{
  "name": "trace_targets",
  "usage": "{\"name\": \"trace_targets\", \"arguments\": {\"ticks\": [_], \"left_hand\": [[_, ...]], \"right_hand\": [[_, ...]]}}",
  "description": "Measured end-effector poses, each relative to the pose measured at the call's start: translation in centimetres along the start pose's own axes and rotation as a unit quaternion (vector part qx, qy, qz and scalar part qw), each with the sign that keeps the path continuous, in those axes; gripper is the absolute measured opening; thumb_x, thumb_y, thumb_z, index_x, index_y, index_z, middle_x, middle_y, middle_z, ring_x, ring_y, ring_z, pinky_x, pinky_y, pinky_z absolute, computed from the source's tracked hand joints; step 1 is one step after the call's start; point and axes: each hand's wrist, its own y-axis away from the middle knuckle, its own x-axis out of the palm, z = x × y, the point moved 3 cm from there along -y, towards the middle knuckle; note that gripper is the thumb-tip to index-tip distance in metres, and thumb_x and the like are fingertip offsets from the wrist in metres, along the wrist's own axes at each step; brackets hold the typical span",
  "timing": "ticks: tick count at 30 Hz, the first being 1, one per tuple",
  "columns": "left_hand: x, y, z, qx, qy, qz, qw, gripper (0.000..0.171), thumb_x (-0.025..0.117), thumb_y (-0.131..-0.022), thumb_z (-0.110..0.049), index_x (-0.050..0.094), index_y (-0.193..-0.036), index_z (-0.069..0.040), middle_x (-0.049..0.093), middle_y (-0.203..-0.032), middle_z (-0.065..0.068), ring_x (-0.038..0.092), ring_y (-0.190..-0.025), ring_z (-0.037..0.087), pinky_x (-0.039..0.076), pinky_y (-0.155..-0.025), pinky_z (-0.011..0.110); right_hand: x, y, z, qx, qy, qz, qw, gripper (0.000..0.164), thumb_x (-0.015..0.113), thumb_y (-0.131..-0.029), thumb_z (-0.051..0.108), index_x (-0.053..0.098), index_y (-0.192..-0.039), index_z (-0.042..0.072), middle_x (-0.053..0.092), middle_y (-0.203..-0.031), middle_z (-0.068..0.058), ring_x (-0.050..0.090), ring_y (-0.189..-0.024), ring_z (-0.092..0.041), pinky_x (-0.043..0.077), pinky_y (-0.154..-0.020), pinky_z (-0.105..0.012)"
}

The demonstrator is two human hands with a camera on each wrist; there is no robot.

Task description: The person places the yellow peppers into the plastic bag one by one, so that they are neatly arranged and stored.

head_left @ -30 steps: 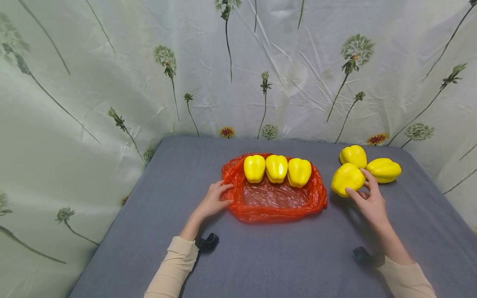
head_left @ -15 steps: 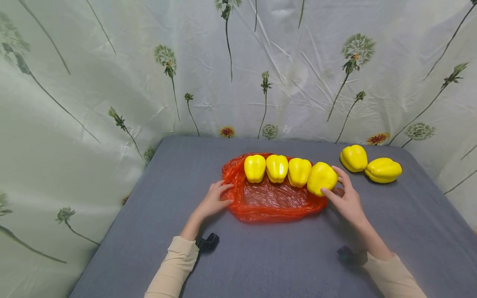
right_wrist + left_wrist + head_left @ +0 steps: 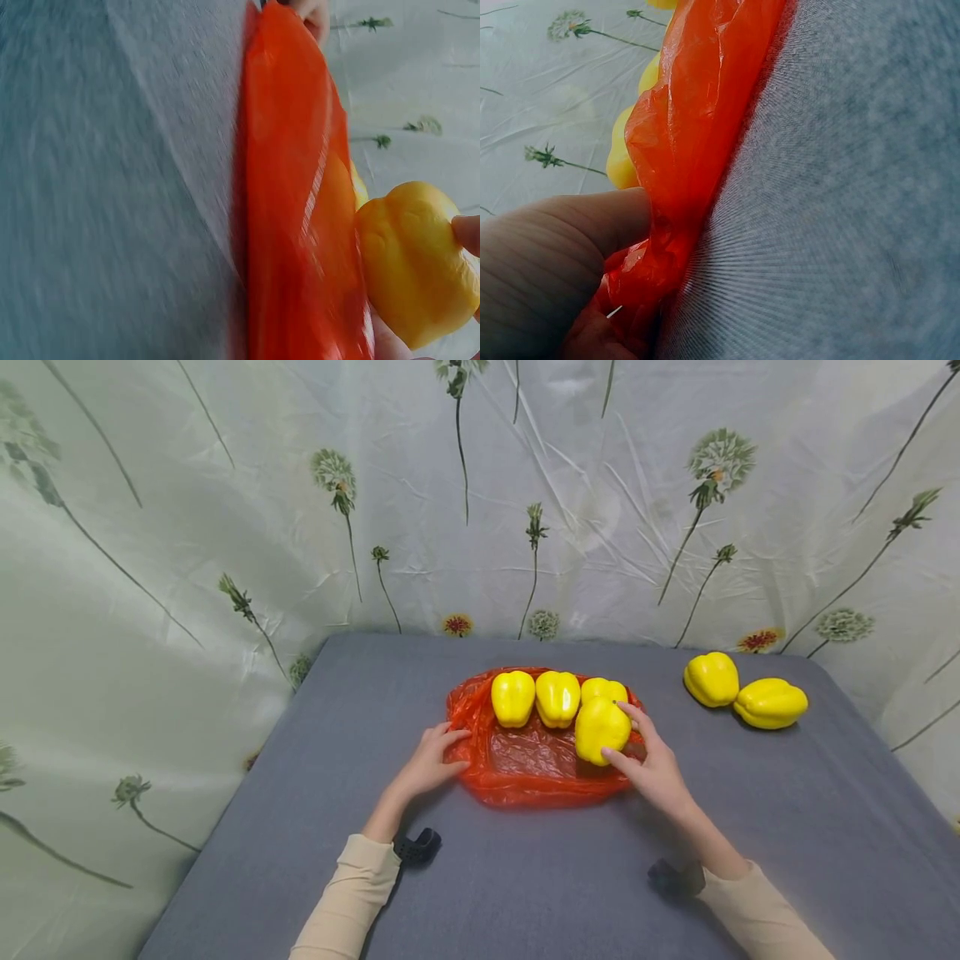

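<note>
A red plastic bag [image 3: 525, 789] lies spread with its mouth up on the table. Along its far side stand three yellow bell peppers, a left one [image 3: 513, 699], a middle one [image 3: 558, 699] and a right one [image 3: 604, 688] partly covered. My right hand [image 3: 656, 768] holds another yellow bell pepper [image 3: 602, 732] over the bag's right part; in the right wrist view this pepper [image 3: 420, 262] shows above the bag's rim. At the bag's left edge my left hand [image 3: 431, 762] pinches the plastic, its thumb [image 3: 622, 214] on the rim in the left wrist view.
Two more yellow bell peppers, one [image 3: 711, 679] behind the other [image 3: 771, 702], lie at the table's back right. The table [image 3: 525, 885] has a grey cloth. Behind it hangs a pale curtain [image 3: 600, 485] with dandelion prints.
My right hand has carried its yellow bell pepper leftward from beside the two at the back right to over the bag. The left hand stays at the bag's left edge.
</note>
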Motion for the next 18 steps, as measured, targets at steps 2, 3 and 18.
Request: {"name": "trace_targets", "arguments": {"ticks": [2, 3, 18], "left_hand": [[0.0, 0.0, 0.0, -0.002, 0.0, 0.002, 1.0, 0.048, 0.068, -0.082, -0.015, 0.056, -0.128, -0.005, 0.042, -0.141, 0.021, 0.036, -0.126, 0.038, 0.034, -0.104, 0.055], [0.0, 0.0, 0.0, -0.005, 0.001, 0.006, 1.0, 0.049, 0.068, -0.082, -0.015, 0.055, -0.128, -0.005, 0.041, -0.142, 0.021, 0.035, -0.127, 0.038, 0.034, -0.105, 0.055], [0.0, 0.0, -0.2, -0.003, 0.002, 0.004, 1.0, 0.048, 0.067, -0.082, -0.015, 0.055, -0.128, -0.004, 0.041, -0.142, 0.021, 0.035, -0.128, 0.038, 0.034, -0.105, 0.055]], "right_hand": [[0.7, 0.0, 0.2, 0.003, -0.011, 0.012, 1.0, 0.071, 0.063, -0.089, 0.025, 0.023, -0.147, 0.023, 0.039, -0.137, -0.021, 0.06, -0.105, -0.036, 0.056, -0.081, -0.029], [1.0, -0.1, 0.3, 0.004, -0.016, 0.017, 1.0, 0.071, 0.063, -0.089, 0.025, 0.023, -0.147, 0.024, 0.039, -0.137, -0.02, 0.061, -0.106, -0.035, 0.056, -0.082, -0.031], [5.3, -1.8, 2.5, -0.025, -0.02, 0.073, 0.997, 0.067, 0.068, -0.084, 0.03, 0.034, -0.141, 0.026, 0.051, -0.131, -0.016, 0.062, -0.101, -0.028, 0.055, -0.084, -0.037]]}}
